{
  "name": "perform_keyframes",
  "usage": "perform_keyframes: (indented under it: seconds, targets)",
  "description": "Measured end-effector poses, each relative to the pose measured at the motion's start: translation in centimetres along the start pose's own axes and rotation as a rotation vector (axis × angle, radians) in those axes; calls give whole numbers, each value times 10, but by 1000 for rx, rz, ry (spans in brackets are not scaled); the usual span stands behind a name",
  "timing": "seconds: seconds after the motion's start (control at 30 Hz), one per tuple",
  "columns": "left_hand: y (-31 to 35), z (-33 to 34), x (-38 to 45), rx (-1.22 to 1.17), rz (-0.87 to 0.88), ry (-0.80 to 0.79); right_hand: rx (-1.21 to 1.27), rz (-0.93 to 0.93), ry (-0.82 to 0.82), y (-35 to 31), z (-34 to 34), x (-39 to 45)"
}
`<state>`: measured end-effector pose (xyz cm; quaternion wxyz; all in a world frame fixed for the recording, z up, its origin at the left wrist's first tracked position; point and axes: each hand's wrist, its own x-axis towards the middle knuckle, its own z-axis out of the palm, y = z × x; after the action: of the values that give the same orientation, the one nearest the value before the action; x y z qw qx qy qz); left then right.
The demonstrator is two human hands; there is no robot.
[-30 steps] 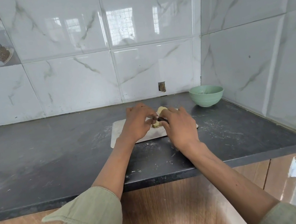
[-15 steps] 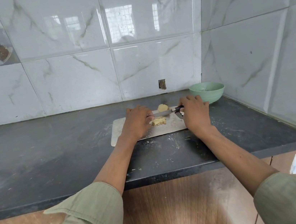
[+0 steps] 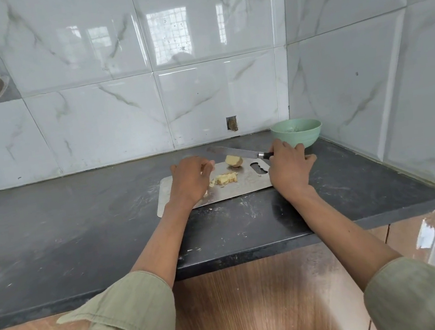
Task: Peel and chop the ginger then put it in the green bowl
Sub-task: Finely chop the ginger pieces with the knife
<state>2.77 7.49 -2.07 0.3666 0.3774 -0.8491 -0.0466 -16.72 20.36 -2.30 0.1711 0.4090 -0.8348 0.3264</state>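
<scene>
Steel blade held far over the board: the right hand (image 3: 288, 168) grips the knife (image 3: 237, 152) by its handle. The left hand (image 3: 192, 179), fingers loosely curled, rests beside the chopped ginger (image 3: 225, 178); an uncut ginger chunk (image 3: 233, 160) lies behind. Tuck fingertips, gather pieces, then scrape right into the green bowl (image 3: 296, 132).

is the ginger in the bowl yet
No. The chopped ginger and an uncut chunk lie on the board; the bowl stands apart.
</scene>
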Motion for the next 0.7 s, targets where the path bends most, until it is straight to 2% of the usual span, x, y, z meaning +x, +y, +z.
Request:
perform_keyframes:
  seconds: [0.13,0.27,0.33,0.43,0.57,0.7]
  targets:
    - [-5,0,2,-190,-8,22,87,-91,60,-8,-8,-18]
    - [-3,-2,1,-353,-44,2,177,-147,21,-7,-14,-31]
    - [0,-5,0,-335,-69,36,158,-151,0,-6,-13,-33]
    - [-4,-7,-2,-269,-201,84,151,-145,-33,-6,-12,-35]
    - [-13,-2,-2,-343,-390,109,97,-143,-47,-10,-11,-37]
    - [-5,-1,-5,-415,-428,102,71,-135,-76,-12,-12,-39]
